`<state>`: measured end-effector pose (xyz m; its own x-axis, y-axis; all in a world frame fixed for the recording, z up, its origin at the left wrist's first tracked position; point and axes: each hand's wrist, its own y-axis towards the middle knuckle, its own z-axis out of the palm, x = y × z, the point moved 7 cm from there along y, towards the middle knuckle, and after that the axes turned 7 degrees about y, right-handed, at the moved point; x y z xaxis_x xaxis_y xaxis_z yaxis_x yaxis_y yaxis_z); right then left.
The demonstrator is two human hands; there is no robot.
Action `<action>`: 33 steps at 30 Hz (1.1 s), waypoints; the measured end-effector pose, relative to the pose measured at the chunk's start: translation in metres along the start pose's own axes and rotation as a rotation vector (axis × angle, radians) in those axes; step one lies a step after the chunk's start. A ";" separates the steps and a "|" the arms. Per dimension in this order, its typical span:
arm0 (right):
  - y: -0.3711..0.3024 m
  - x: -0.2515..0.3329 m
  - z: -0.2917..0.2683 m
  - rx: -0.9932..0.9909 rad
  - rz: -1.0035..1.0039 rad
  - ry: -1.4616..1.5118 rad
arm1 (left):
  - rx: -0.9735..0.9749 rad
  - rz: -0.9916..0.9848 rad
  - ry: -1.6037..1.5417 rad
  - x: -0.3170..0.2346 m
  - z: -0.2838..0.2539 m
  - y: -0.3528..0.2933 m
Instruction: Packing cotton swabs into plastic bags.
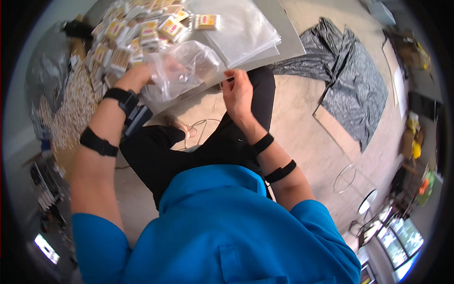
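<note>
A clear plastic bag [189, 56] lies crumpled over the near edge of the table. My left hand [171, 71] is in the bag, its fingers blurred behind the plastic, so I cannot tell how they are set. A pack of thin brown sticks [206, 69] shows through the far right end of the bag. My right hand [238, 93] is just past the table edge, fingers curled in, fingertips beside the bag's right end. What it pinches, if anything, I cannot make out. Small packs of sticks with yellow and white labels [148, 29] lie heaped beyond the left hand.
A stack of flat clear bags [246, 33] lies on the grey table [289, 29], with one pack [207, 22] at its left edge. Loose white-tipped sticks [71, 106] spread at the left. A black plastic sheet [352, 80] and a cable [205, 124] lie on the floor.
</note>
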<state>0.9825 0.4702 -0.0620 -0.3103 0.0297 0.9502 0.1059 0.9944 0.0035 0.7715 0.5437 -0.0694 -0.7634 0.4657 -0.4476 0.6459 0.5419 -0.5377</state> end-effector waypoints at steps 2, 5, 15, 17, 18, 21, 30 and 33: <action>0.014 0.027 -0.011 0.111 -0.102 -0.136 | 0.176 -0.016 0.247 -0.031 -0.008 -0.008; 0.026 0.047 -0.010 0.191 -0.209 -0.281 | -0.199 -0.122 -0.100 -0.045 -0.025 -0.022; 0.013 0.061 -0.005 0.149 -0.225 -0.504 | -0.376 -0.185 -0.019 -0.077 -0.083 -0.062; 0.012 0.125 -0.009 0.119 -0.523 -0.209 | -0.618 -0.144 -0.082 -0.076 -0.070 -0.087; 0.014 0.153 -0.002 0.232 -0.598 -0.113 | -1.137 -0.246 -0.028 -0.090 -0.075 -0.124; 0.011 0.199 0.051 0.679 -0.744 0.103 | -1.663 -0.617 -0.239 -0.083 -0.016 -0.165; 0.074 0.100 0.072 1.037 0.034 -0.783 | -1.231 -0.475 -1.104 -0.054 0.006 -0.080; 0.065 0.113 0.060 1.029 -0.113 -0.917 | -1.220 -0.702 -0.732 -0.064 -0.027 -0.106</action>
<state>0.8981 0.5439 0.0268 -0.8171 -0.3990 0.4161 -0.5753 0.6104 -0.5445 0.7518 0.4758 0.0356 -0.5057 -0.3366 -0.7943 -0.4789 0.8754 -0.0661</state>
